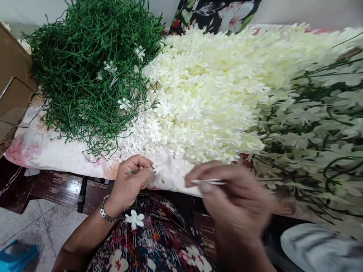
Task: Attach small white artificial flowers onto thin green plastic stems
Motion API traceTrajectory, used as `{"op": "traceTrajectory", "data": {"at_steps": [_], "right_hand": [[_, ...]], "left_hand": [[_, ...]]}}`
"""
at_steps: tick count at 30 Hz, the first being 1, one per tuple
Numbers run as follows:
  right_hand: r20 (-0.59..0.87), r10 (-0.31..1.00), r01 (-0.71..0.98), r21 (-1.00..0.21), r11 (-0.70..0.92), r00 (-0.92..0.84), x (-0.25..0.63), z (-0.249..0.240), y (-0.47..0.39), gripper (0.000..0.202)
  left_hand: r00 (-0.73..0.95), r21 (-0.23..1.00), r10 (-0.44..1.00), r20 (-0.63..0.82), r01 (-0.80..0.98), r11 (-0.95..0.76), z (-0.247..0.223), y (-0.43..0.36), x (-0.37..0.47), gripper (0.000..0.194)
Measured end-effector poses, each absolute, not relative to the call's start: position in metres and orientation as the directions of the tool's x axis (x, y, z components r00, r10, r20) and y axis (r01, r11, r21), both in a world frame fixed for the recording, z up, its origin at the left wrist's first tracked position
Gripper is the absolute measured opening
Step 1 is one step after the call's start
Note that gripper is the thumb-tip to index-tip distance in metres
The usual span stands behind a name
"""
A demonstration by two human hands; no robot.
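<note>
My left hand (129, 183), with a metal watch on its wrist, is closed in a pinch on a green artificial flower stem. A small white blossom (158, 168) shows at its fingertips. Below the same hand hangs another white flower (134, 219), in front of a dark patterned garment. To the right, my right hand (234, 196) is smeared by motion, with thumb and fingers pinching a thin white strand (210, 182), perhaps a flower stamen. Just ahead of my left hand lie many loose white stamens (133, 136) on the floral cloth (65, 155).
A tall heap of green plastic stems (93, 68) stands at left, beside a cardboard box (14, 75). Cream-white petals (210, 90) pile up in the middle. Finished-looking white flower sprays (317, 132) fill the right side. A blue plastic object (19, 257) is on the floor.
</note>
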State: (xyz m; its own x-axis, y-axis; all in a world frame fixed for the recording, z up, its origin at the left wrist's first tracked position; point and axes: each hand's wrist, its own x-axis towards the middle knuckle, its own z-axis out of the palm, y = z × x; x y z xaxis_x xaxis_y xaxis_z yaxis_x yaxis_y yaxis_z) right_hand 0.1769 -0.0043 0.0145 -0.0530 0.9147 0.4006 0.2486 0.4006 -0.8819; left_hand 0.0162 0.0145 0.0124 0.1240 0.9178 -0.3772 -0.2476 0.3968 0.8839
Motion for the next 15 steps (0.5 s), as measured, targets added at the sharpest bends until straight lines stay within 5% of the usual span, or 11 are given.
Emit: {"op": "traceTrajectory", "data": {"at_steps": [15], "right_hand": [[0.437, 0.899, 0.263, -0.867, 0.424, -0.011, 0.15, -0.009, 0.008, 0.022]], "left_hand": [[0.195, 0.913, 0.952, -0.235, -0.291, 0.285, 0.006, 0.006, 0.016, 0.008]]}}
